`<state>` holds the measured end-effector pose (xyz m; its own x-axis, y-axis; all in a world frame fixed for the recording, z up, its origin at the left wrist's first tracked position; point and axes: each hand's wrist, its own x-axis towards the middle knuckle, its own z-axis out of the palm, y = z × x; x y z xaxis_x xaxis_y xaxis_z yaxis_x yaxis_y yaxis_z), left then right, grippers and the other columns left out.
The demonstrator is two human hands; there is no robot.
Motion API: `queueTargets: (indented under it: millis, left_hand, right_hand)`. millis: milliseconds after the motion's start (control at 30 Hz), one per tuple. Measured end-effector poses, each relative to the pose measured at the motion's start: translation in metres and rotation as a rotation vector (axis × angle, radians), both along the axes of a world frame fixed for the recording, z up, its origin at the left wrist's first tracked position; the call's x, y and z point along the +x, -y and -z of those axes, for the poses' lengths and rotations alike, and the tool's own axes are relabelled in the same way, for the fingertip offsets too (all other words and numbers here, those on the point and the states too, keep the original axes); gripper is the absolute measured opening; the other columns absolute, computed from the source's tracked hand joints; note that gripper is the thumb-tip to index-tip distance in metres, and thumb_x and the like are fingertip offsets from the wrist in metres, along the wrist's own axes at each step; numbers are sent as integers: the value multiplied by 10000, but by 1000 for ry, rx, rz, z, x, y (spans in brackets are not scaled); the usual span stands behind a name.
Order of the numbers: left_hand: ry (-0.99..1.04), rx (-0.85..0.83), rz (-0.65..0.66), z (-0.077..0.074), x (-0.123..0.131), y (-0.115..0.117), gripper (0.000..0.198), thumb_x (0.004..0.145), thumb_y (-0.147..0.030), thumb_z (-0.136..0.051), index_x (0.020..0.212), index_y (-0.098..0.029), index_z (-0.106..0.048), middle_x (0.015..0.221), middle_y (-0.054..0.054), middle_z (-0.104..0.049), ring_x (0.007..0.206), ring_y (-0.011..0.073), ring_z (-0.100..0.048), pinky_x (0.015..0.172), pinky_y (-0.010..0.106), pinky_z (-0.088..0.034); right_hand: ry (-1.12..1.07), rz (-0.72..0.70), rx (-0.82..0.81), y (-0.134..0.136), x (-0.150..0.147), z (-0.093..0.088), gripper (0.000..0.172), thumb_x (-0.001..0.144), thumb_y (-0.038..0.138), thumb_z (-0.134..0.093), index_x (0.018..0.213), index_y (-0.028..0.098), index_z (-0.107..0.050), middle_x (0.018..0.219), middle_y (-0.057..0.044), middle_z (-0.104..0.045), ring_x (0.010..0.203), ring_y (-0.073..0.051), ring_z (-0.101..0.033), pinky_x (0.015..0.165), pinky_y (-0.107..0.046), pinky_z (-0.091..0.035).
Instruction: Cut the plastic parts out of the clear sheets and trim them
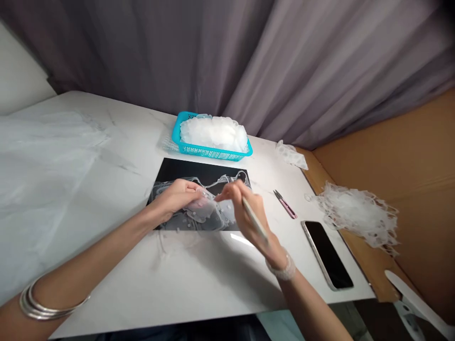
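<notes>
A black mat (pixel 185 173) lies on the white table (pixel 199 279), with a thin translucent sheet (pixel 209 215) of small white pieces spread over it. My left hand (pixel 176 198) rests on that sheet, its fingers curled and pressing the film down. My right hand (pixel 245 210) is closed in a pinch on a slim pale stick-like tool (pixel 254 220), whose tip meets the sheet close to my left fingertips.
A turquoise basket (pixel 209 151) heaped with white translucent pieces stands behind the mat. Small pink-handled snips (pixel 285 204) and a dark phone (pixel 327 255) lie to the right. White lacy scraps (pixel 359 213) sit on brown cardboard (pixel 419 156). A curtain hangs behind.
</notes>
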<state>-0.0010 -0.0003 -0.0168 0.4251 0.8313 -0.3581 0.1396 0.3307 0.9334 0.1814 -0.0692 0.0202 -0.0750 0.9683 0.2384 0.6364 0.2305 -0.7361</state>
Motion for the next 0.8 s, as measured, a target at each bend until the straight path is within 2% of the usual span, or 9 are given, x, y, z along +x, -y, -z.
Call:
queueTargets:
  millis: [100, 200, 267, 333, 433, 533, 600, 667, 800]
  left_hand:
    - [-1, 36, 13, 1, -1, 5, 264, 704, -382, -793, 860, -170, -771, 833, 91, -787, 799, 225, -733, 724, 285, -542]
    - [-88, 166, 26, 0, 1, 9, 230, 776, -393, -728, 847, -178, -772, 785, 75, -782, 778, 238, -736, 680, 278, -527]
    - [-183, 277, 10, -2, 2, 12, 203, 808, -377, -682, 812, -197, -773, 750, 54, -777, 753, 250, -736, 633, 273, -507]
    - [-259, 381, -44, -5, 3, 18, 177, 807, -359, -673, 792, -219, -781, 738, 35, -777, 739, 262, -736, 617, 276, -498]
    - [-309, 518, -152, -13, 0, 29, 166, 816, -341, -672, 858, -250, -805, 775, 7, -784, 753, 258, -735, 632, 272, -506]
    - [-257, 611, -306, -27, -7, 38, 193, 839, -355, -679, 952, -256, -802, 862, 3, -790, 810, 240, -736, 691, 267, -538]
    - [-165, 595, -408, -37, -12, 37, 219, 844, -376, -695, 991, -244, -789, 912, 12, -788, 834, 227, -737, 759, 279, -567]
    - [-19, 483, -450, -44, -18, 30, 239, 841, -388, -711, 1003, -225, -779, 922, 21, -784, 843, 214, -741, 802, 290, -586]
    - [268, 167, -381, -44, -27, 13, 269, 818, -358, -746, 1009, -170, -773, 912, 58, -786, 863, 222, -746, 761, 282, -606]
  right_hand:
    - [-72, 97, -92, -29, 7, 9, 344, 957, 419, -492, 673, 227, -473, 657, 1, -638, 607, -150, -591, 594, -262, -394]
    - [-237, -27, -269, -55, 1, 22, 374, 818, 328, -621, 638, 244, -304, 531, 72, -444, 511, -115, -471, 513, -233, -290]
    - [-309, -84, -310, -64, -4, 31, 392, 750, 271, -632, 643, 249, -255, 520, 101, -330, 476, -90, -350, 493, -227, -241]
    - [-272, -63, -238, -68, -5, 38, 375, 709, 230, -614, 638, 248, -247, 535, 101, -296, 501, -90, -311, 506, -229, -248]
    - [-87, 74, -49, -66, 2, 45, 313, 705, 196, -571, 613, 243, -275, 558, 75, -335, 569, -113, -381, 556, -242, -295]
    - [0, 153, -4, -62, 11, 47, 268, 742, 191, -534, 611, 249, -308, 567, 53, -390, 607, -140, -470, 570, -250, -330]
    - [-3, 145, -12, -60, 15, 47, 257, 769, 201, -533, 622, 252, -329, 573, 45, -421, 626, -155, -526, 579, -253, -350]
    - [-9, 132, -4, -59, 16, 44, 272, 790, 224, -557, 630, 252, -339, 571, 44, -438, 636, -162, -558, 588, -258, -355]
    - [-49, 159, 39, -60, 14, 30, 361, 858, 320, -592, 631, 251, -320, 540, 46, -440, 643, -174, -610, 590, -265, -350]
